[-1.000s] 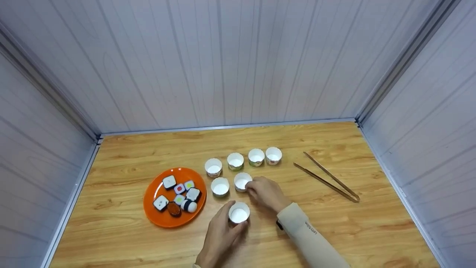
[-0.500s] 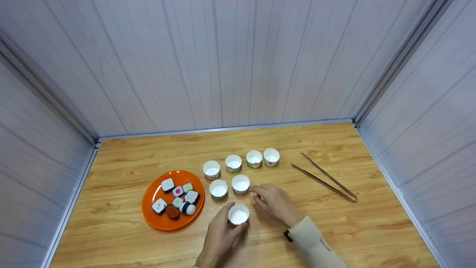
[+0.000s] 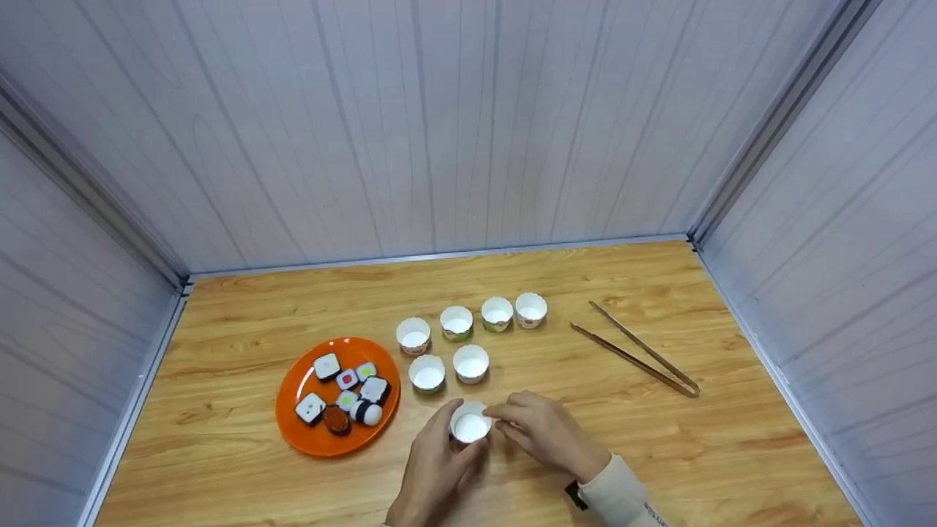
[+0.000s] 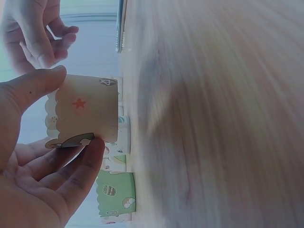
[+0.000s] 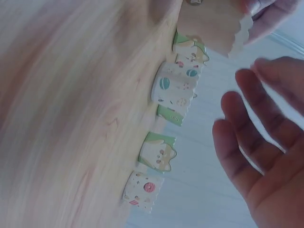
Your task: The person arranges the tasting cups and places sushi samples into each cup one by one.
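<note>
My left hand (image 3: 439,454) grips a paper baking cup (image 3: 470,423) between thumb and fingers; the left wrist view shows the cup (image 4: 88,109) lifted off the table, with a scalloped rim and a small orange star. Beside its right rim is my right hand (image 3: 545,432). Its fingers (image 5: 247,128) are loosely bent and hold nothing, apart from the cup in the right wrist view. Just beyond stand two more white-lined cups, the nearer-right cup (image 3: 471,364) and the left cup (image 3: 427,374). Several others, among them a green-patterned cup (image 3: 456,323), form a row behind.
An orange plate (image 3: 293,428) on the left carries several toy-like sushi pieces, including a white square roll (image 3: 326,366). Metal tongs (image 3: 644,351) lie spread on the right of the wooden table (image 3: 241,300). Pale panels (image 3: 439,132) wall the table at the back and sides.
My right hand has let go of the right cup of the front pair and drawn back toward me, to the rim of the held cup. The left hand keeps its grip in place.
</note>
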Demonstrator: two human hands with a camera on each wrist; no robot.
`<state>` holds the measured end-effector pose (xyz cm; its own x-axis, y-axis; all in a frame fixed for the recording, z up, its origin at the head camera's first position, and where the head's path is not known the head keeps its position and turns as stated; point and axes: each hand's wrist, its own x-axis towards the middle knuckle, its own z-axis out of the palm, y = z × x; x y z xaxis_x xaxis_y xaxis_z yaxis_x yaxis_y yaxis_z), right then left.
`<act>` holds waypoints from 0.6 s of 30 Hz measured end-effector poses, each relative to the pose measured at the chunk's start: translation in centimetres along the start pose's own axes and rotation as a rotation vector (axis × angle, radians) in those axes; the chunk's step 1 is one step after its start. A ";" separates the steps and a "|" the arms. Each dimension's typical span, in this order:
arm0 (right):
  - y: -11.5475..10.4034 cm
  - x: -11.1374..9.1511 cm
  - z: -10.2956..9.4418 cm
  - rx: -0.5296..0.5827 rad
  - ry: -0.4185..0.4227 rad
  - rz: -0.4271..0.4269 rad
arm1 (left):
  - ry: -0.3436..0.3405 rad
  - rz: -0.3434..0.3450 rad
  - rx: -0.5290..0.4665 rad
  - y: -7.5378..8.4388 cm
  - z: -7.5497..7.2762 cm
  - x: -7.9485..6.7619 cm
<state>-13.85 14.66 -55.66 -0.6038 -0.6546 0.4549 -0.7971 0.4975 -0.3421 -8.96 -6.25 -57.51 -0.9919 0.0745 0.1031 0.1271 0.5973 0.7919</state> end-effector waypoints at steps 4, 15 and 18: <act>-0.1 0.2 0.5 -0.005 -0.065 -0.031 | 0.000 0.007 -0.002 0.0 -0.1 0.0; 0.1 0.3 1.1 0.013 -0.168 -0.019 | 0.018 0.064 0.007 -0.1 -0.2 0.0; 0.2 0.3 1.1 0.029 -0.166 -0.030 | -0.001 0.058 0.001 0.0 -0.3 0.1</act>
<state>-14.23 13.93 -56.46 -0.5702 -0.7551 0.3236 -0.8129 0.4617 -0.3550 -9.03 -6.48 -57.38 -0.9829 0.1096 0.1480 0.1842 0.5925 0.7842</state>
